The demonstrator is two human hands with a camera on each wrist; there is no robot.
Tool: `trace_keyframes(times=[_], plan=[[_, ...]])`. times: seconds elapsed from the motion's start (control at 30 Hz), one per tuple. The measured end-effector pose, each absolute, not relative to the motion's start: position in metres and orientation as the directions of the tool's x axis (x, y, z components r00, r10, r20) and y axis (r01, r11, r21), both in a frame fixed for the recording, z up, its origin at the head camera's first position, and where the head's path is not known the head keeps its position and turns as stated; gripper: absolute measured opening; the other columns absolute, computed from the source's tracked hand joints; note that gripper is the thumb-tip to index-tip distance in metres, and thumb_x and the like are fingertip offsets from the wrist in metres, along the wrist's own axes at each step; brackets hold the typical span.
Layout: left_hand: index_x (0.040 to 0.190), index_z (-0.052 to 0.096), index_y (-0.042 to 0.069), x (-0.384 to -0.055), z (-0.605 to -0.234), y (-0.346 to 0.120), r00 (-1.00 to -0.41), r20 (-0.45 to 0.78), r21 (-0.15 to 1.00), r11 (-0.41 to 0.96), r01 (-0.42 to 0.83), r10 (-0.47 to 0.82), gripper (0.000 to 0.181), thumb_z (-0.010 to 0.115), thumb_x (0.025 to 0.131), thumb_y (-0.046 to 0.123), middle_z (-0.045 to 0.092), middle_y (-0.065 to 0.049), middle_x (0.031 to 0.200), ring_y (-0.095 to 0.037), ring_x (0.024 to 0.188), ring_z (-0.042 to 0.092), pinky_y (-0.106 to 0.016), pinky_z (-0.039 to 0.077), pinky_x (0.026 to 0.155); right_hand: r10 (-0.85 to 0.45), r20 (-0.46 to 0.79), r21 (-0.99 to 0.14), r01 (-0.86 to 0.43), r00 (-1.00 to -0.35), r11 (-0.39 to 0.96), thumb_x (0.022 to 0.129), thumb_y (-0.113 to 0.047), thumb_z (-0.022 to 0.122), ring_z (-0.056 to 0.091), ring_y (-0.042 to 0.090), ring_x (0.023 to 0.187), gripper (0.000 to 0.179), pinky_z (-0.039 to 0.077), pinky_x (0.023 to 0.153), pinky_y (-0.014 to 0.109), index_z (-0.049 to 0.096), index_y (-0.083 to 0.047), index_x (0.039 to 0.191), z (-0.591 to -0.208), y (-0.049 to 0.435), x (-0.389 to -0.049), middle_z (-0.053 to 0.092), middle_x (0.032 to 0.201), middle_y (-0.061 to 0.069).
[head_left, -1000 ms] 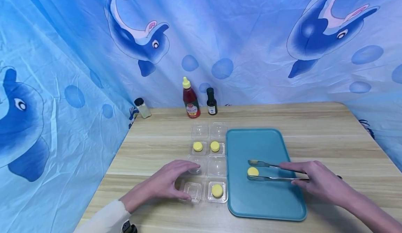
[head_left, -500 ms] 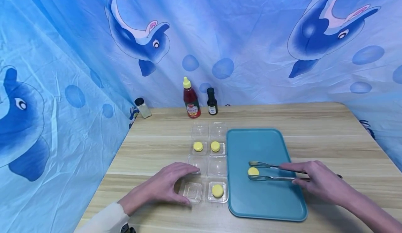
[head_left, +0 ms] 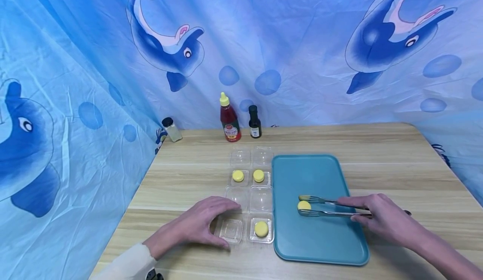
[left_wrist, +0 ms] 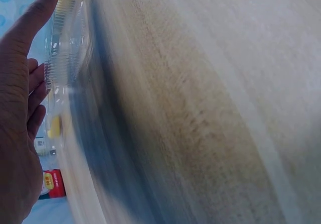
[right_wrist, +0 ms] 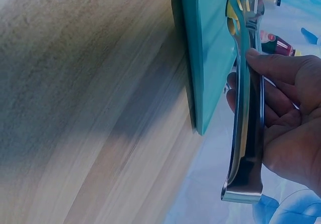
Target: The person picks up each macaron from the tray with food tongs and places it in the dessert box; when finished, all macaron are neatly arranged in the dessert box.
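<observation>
My right hand (head_left: pixel 381 215) grips metal tongs (right_wrist: pixel 249 113) by their two arms over the blue tray (head_left: pixel 320 242). The slotted tips stand either side of a round yellow macaron-like sweet (head_left: pixel 304 205) on the tray; whether they touch it I cannot tell. My left hand (head_left: pixel 200 223), thumb and fingers spread, is at the left edge of a clear plastic box (head_left: pixel 231 231) with nothing in its base. In the left wrist view, the fingers (left_wrist: pixel 37 91) lie close along the clear plastic. Beside that box, another clear box (head_left: pixel 260 240) holds a yellow sweet (head_left: pixel 261 229).
Behind, two more open clear boxes hold a yellow sweet (head_left: pixel 238 176) and another yellow sweet (head_left: pixel 258 175). A red sauce bottle (head_left: pixel 230 123), a small dark bottle (head_left: pixel 255 123) and a black-capped shaker (head_left: pixel 172 130) stand at the table's back edge, before a dolphin-print curtain (head_left: pixel 302 53).
Almost nothing moves. The left hand has drawn back very slightly from the clear box; the right hand and tongs stay around the sweet on the tray.
</observation>
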State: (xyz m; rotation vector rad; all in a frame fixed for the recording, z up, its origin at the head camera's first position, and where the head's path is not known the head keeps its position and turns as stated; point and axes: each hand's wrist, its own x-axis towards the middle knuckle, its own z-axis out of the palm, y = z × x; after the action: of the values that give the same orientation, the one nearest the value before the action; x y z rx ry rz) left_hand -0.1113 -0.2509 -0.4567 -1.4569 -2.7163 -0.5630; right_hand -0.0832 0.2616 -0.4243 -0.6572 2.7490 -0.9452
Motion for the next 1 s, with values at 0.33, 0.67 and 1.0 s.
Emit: trace_keyframes(times=[0.33, 0.67, 1.0], plan=[[0.152, 0.056, 0.018, -0.1115, -0.4581, -0.2495, -0.563, 0.186, 0.310, 0.495, 0.811, 0.805, 0.098, 0.086, 0.075, 0.071, 0.061, 0.003, 0.149, -0.020, 0.139, 0.056, -0.049, 0.045, 0.117, -0.458, 0.000, -0.619, -0.360, -0.889, 0.699, 0.088, -0.002, 0.083, 0.060, 0.004, 0.084, 0.049, 0.046, 0.050, 0.023, 0.074, -0.011, 0.136, -0.4240, 0.2619, -0.0821, 0.073, 0.131, 0.017], [0.150, 0.057, 0.021, -0.1101, -0.4588, -0.2484, -0.583, 0.167, 0.314, 0.517, 0.796, 0.795, 0.092, 0.084, 0.078, 0.071, 0.060, 0.009, 0.149, -0.016, 0.138, 0.055, -0.048, 0.047, 0.115, -0.483, 0.030, -0.619, -0.395, -0.875, 0.678, 0.089, -0.001, 0.082, 0.061, 0.002, 0.084, 0.048, 0.049, 0.054, 0.022, 0.074, -0.010, 0.136, -0.4248, 0.2636, -0.0827, 0.074, 0.129, 0.016], [0.151, 0.056, 0.024, -0.1096, -0.4580, -0.2478, -0.596, 0.153, 0.313, 0.533, 0.786, 0.789, 0.092, 0.084, 0.077, 0.072, 0.060, 0.010, 0.148, -0.016, 0.138, 0.055, -0.049, 0.047, 0.116, -0.476, 0.029, -0.626, -0.387, -0.879, 0.677, 0.089, 0.000, 0.082, 0.059, 0.001, 0.077, 0.048, 0.046, 0.048, 0.022, 0.074, -0.010, 0.135, -0.4247, 0.2628, -0.0824, 0.074, 0.128, 0.017]])
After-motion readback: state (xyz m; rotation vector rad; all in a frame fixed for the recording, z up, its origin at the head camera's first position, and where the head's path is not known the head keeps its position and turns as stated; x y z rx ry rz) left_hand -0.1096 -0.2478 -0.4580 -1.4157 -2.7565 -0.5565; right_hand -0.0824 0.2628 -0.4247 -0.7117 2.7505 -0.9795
